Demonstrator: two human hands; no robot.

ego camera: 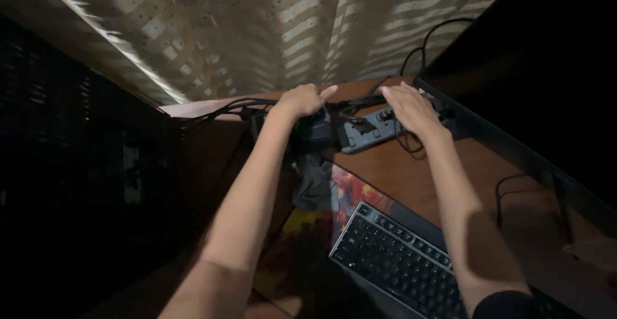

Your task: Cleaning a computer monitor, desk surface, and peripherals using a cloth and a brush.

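The left hand (301, 100) is seen with its fingers (319, 94) curled down over a black plug block (313, 128) at the near-left end of a grey power strip (373, 129); the fingers are closed on that block, with the thumb extended toward the right hand. The right hand (411, 107) is laid flat on the far-right part of the power strip, fingers (393, 92) spread and pressing on its top; no closed grip is shown there.

The power strip lies on the wooden counter (411, 174), directly beneath both sets of fingers, angled from near-left to far-right. Black cables (222, 108) are run leftward from beside the left fingers. A further cable (427, 39) rises beyond the right fingers, against a patterned curtain (257, 30).

Below the left fingers a dark cloth (315, 184) is noted, hanging over a colourful mat (347, 194). A black keyboard (398, 261) is placed well nearer than both hands, between the forearms. A monitor edge (514, 149) stands just right of the right fingers.
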